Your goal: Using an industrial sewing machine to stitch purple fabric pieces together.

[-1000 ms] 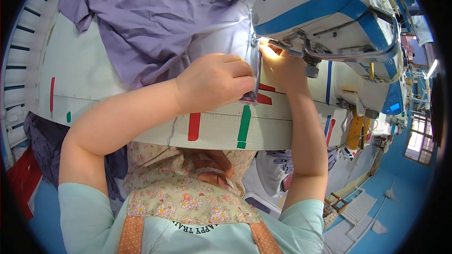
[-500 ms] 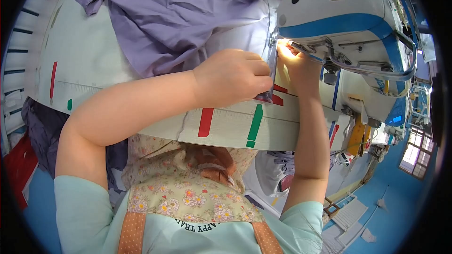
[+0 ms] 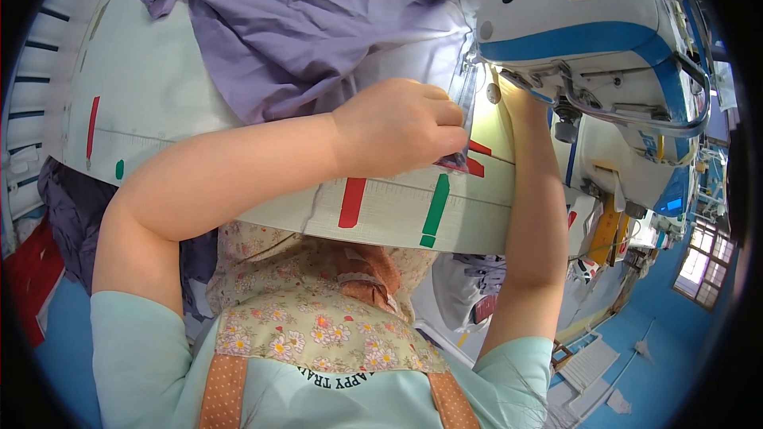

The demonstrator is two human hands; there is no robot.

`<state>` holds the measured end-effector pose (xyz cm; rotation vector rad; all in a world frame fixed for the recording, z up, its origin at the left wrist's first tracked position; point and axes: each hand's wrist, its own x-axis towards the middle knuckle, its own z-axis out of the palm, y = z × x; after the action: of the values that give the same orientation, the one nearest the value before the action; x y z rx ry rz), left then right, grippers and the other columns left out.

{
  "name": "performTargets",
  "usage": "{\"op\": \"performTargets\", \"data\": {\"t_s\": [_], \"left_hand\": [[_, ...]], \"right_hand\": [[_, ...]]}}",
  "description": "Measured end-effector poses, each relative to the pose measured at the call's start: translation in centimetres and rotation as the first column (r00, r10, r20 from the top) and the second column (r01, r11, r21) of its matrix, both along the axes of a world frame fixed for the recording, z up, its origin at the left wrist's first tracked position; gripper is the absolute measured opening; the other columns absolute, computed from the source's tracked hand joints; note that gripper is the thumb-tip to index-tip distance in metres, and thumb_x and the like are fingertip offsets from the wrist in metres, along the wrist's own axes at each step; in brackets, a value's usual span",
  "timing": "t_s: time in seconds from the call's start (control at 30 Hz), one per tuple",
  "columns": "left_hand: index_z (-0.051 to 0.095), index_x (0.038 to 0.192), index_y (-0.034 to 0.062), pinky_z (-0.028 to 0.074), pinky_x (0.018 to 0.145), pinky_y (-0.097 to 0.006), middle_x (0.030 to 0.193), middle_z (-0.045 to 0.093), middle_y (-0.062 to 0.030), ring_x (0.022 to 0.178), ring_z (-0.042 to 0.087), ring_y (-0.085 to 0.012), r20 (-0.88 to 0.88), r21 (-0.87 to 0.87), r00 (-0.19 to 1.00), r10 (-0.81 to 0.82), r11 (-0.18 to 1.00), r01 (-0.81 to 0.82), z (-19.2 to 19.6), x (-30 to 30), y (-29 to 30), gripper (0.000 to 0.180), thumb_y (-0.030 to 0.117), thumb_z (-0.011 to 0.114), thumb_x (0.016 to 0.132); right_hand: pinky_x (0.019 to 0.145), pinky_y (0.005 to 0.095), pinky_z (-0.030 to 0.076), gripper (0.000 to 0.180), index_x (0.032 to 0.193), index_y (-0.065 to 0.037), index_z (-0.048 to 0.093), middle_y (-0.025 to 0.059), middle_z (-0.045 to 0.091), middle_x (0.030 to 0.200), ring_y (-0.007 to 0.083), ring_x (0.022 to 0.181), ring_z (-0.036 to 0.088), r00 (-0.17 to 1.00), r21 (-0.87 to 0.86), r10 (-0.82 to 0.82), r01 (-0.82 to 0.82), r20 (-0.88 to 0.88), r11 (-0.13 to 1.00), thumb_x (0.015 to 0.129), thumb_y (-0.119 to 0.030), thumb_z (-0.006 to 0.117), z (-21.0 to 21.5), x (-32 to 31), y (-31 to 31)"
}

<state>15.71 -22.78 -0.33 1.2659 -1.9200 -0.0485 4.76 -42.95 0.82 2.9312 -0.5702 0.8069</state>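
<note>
A purple garment (image 3: 278,24) lies across the table, its right edge running under the needle area of a white and blue sewing machine (image 3: 572,40). My left hand (image 3: 405,129) is closed on the near end of that edge, fingers curled toward the palm. Light from the machine falls on the cloth beside the presser foot (image 3: 470,57). My right hand (image 3: 524,103) reaches beneath the machine head, right of the cloth edge. The machine hides its fingers, so what they touch does not show.
The white sewing table (image 3: 151,71) carries a ruler strip plus red tape (image 3: 352,202) and green tape (image 3: 435,210). Dark purple cloth (image 3: 75,214) hangs at the left below the tabletop. The machine head overhangs the right side.
My right hand has moved right, away from the presser foot and farther under the machine head; its fingers no longer show. My left hand keeps its hold on the garment edge.
</note>
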Motion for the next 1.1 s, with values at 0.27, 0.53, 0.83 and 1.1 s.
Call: {"op": "performTargets", "data": {"t_s": [0.27,0.53,0.83,1.1], "left_hand": [[0.066,0.092,0.0027,0.052,0.074,-0.039,0.088,0.063,-0.0095,0.084,0.064,-0.0296,-0.293,0.139,0.948,0.120,0.987,-0.082,0.8,0.4,0.7,0.012,0.006,0.071,0.081],[0.065,0.097,0.0013,0.050,0.074,-0.039,0.087,0.066,-0.0131,0.082,0.063,-0.0315,-0.260,0.299,0.945,0.201,0.947,-0.119,1.5,0.7,1.2,0.013,0.006,0.065,0.084],[0.066,0.096,0.0021,0.050,0.072,-0.039,0.085,0.065,-0.0134,0.081,0.063,-0.0323,-0.250,0.249,0.953,0.169,0.963,-0.106,1.3,0.8,1.2,0.012,0.007,0.066,0.085],[0.065,0.095,0.0025,0.050,0.070,-0.040,0.083,0.064,-0.0133,0.078,0.062,-0.0327,-0.210,0.247,0.967,0.145,0.965,-0.091,1.3,0.8,1.2,0.012,0.007,0.068,0.084]], "right_hand": [[0.069,0.0323,0.051,0.036,0.102,-0.006,0.068,0.0076,0.062,0.096,0.0186,0.085,0.061,0.990,0.603,-0.135,0.131,-0.040,0.787,0.071,-0.014,0.083,2.4,-7.0,8.7],[0.068,0.0398,0.050,0.030,0.092,-0.006,0.064,0.0083,0.056,0.092,0.0293,0.082,0.056,0.985,0.464,0.078,-0.141,0.152,0.874,0.065,-0.004,0.078,0.3,-7.6,11.8],[0.070,0.0394,0.051,0.028,0.089,-0.007,0.061,0.0066,0.058,0.090,0.0298,0.081,0.057,0.959,0.264,0.213,-0.257,0.185,0.930,0.066,0.000,0.076,0.2,-7.0,12.0],[0.071,0.0413,0.049,0.027,0.088,-0.007,0.060,0.0083,0.057,0.091,0.0310,0.081,0.056,0.982,0.349,0.107,-0.156,0.156,0.924,0.067,0.000,0.075,0.6,-7.5,12.3]]}}
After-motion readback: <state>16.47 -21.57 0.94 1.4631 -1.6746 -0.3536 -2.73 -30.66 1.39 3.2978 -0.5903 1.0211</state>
